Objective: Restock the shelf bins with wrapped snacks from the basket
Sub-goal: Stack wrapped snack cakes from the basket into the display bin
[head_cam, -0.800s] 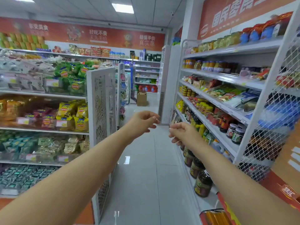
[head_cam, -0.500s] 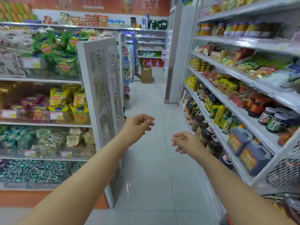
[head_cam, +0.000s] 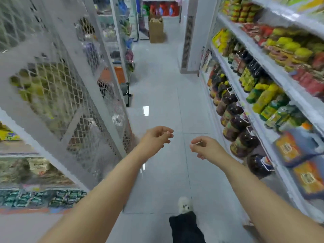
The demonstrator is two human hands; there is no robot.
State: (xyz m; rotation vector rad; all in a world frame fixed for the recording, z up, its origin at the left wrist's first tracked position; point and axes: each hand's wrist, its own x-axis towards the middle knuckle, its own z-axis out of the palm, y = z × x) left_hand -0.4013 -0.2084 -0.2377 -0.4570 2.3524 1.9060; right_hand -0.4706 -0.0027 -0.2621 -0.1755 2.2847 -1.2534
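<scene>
Both my arms reach forward over the aisle floor. My left hand [head_cam: 157,137] hangs with fingers loosely curled and holds nothing. My right hand [head_cam: 204,146] is beside it, about a hand's width apart, fingers also loosely curled and empty. On the left, behind a white mesh end panel [head_cam: 57,95], shelf bins hold wrapped snacks: green packets [head_cam: 40,198] in the lowest bin, pale packs [head_cam: 35,165] above. No basket is in view.
The right shelf [head_cam: 273,78] carries dark sauce bottles [head_cam: 235,127], yellow-green bottles and blue oil jugs [head_cam: 296,146]. A cardboard box [head_cam: 155,29] stands far down the tiled aisle. My foot in a white fluffy slipper [head_cam: 184,205] is on the floor below my hands.
The view has tilted down and moved forward along the aisle. Both hands have dropped lower in the frame, still empty. My foot has come into sight.
</scene>
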